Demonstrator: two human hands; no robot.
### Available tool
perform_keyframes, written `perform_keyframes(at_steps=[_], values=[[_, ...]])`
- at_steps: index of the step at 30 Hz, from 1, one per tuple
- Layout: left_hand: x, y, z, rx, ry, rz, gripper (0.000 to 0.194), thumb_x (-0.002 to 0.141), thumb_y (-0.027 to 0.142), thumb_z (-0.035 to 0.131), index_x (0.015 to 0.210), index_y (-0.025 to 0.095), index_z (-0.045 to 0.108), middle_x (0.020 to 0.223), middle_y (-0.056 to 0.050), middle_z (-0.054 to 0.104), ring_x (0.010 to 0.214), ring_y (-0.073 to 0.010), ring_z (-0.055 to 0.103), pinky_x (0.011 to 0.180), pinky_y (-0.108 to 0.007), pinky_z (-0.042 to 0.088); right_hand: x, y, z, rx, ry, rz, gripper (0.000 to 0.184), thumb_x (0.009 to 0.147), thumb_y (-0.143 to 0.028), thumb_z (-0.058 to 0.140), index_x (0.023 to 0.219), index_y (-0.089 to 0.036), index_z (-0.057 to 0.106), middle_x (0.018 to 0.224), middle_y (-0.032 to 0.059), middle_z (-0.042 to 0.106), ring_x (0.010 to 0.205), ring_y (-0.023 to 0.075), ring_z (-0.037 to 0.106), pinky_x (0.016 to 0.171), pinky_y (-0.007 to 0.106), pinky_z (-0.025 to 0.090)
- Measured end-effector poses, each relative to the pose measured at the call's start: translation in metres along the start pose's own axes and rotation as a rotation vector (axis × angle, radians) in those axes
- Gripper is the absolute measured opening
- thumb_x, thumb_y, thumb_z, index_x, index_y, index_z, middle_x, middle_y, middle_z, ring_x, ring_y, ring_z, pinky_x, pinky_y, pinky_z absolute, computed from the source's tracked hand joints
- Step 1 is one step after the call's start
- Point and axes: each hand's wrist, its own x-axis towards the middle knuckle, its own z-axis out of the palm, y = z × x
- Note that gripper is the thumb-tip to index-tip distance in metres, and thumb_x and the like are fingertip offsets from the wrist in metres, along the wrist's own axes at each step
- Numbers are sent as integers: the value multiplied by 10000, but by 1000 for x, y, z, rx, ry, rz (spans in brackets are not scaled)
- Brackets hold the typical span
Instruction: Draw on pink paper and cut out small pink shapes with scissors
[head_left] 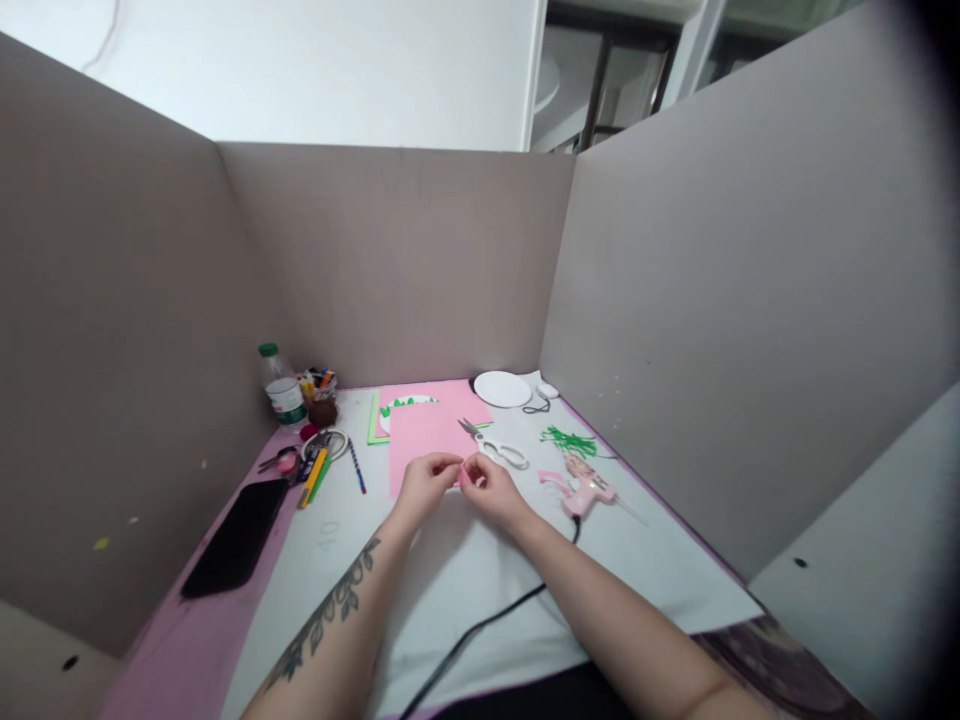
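A small piece of pink paper [464, 474] is pinched between my two hands, above the near edge of a pink paper sheet [424, 440]. My left hand [429, 480] grips it from the left with thumb and fingertips together. From the right, my right hand [491, 490] closes on the same piece, its fingers curled. Most of the piece is hidden behind the fingers. White-handled scissors [499, 447] lie on the pink sheet just beyond my right hand, blades pointing up and left.
A pink glue gun [589, 487] with a black cord lies right, near green strips [568, 441]. A white plate [502, 389] is at the back. Left are a bottle [285, 395], a roll of tape [337, 444], a pencil [357, 467] and a black phone [236, 537]. Grey panels enclose three sides.
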Motion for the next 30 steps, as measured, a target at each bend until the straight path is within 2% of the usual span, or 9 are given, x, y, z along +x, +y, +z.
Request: perform_keyframes(at_steps=[5,8,12,15,21,25,27,30], values=[[0,7,-3,-55,33,-29,164,631,209,641,750,144,733,645,-47,684,591,-160,592,576,-250,456,-2,-5,0,47,-28,14,88,752,-268,542,765,-185,565,683,-9,583,624,124,526,519,222,378],[0,10,-5,-57,48,-29,165,627,215,653,751,146,735,622,-42,677,603,-164,596,592,-255,462,-2,-6,-2,77,-43,25,84,710,-204,542,774,-177,590,711,-2,606,649,129,537,552,229,394],[1,10,-7,-56,61,-37,194,634,221,645,786,137,730,610,-40,666,596,-162,592,586,-259,460,-2,-1,-3,104,-59,39,293,584,-76,483,831,-173,607,753,3,602,683,137,538,578,233,404],[1,9,-8,-59,90,-38,207,636,223,639,802,133,724,616,-37,661,581,-154,581,568,-255,454,-3,5,-3,119,-67,20,454,532,-47,438,937,-185,591,811,9,579,720,138,533,557,215,394],[1,8,-8,-107,132,-43,229,636,229,648,831,124,706,596,-16,629,556,-134,559,558,-246,451,-4,8,-2,152,-64,6,472,593,-81,494,1046,-207,545,873,21,551,772,145,545,534,199,398],[2,3,-5,-180,129,-81,253,630,237,669,853,121,695,621,-18,632,558,-131,564,564,-256,468,-5,3,-3,85,-77,-93,539,585,-39,434,1075,-224,559,958,33,580,805,144,558,565,210,419],[2,1,-4,-201,120,-94,262,631,242,681,862,119,694,633,-23,635,561,-128,565,569,-257,474,-5,0,-3,62,-71,-116,490,615,-48,437,1050,-219,583,991,38,604,807,148,569,583,222,430],[2,1,-2,-233,96,-124,290,646,264,691,898,121,684,644,-20,628,574,-123,568,589,-259,484,-4,-1,-4,44,8,-102,355,690,-108,487,1012,-196,607,952,48,638,788,161,586,609,248,442]])
